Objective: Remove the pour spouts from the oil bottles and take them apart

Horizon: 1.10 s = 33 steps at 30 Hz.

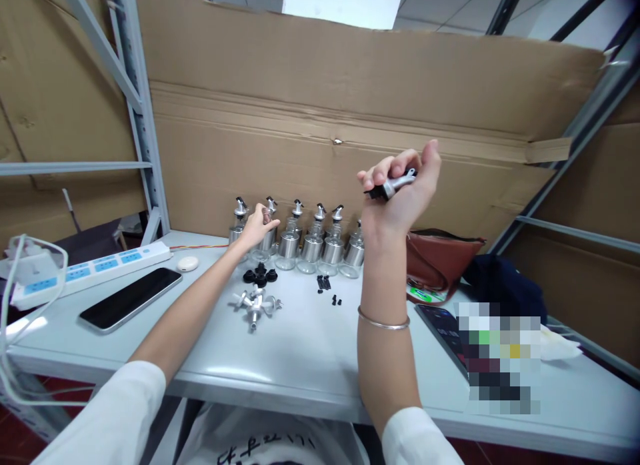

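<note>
Left hand (257, 226) gripping round glass bottle (267, 246), right hand (400, 198) clamped on shiny metal spout (396, 183)

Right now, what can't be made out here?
Head view:
- Left hand grip on a bottle: the hand's back hides the fingers.
- Pour spout in right hand: fingers cover part.
- Black bits on table: too small.
- Dark device at right: pixel mosaic covers it.

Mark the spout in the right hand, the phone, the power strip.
spout (397, 183), head view, on its metal tube.
phone (131, 298), head view, middle of dark screen.
power strip (103, 264), head view, white top face.
</note>
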### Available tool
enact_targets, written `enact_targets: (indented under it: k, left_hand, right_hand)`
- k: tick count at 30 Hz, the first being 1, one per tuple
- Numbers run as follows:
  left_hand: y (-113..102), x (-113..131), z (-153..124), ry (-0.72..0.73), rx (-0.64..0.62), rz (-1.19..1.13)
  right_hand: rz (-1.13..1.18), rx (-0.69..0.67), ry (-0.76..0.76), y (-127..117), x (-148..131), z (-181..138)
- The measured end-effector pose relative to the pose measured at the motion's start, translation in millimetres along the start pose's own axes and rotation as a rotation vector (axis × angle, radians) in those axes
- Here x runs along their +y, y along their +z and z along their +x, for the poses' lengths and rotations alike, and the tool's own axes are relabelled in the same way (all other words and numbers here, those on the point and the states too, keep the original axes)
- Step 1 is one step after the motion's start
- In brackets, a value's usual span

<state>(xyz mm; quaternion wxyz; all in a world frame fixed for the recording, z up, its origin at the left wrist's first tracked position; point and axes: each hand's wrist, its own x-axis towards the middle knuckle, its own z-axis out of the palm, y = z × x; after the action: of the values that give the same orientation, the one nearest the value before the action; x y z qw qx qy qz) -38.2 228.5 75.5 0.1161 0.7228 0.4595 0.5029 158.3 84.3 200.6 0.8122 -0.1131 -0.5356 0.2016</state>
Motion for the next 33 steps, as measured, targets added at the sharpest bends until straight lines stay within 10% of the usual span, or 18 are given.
enact_targets:
  k: [27,33]
  left_hand:
    - [22.5,-24.7,-8.0,0.070,0.007,0.065]
    - [18.1,-20.0,-10.8,0.191,0.021,0.266]
  right_hand:
    - [-0.002,-0.004,0.000,16.5,-5.8,-7.2]
    - [-0.416,-0.386,-0.097,7.2,-5.2,-34.8]
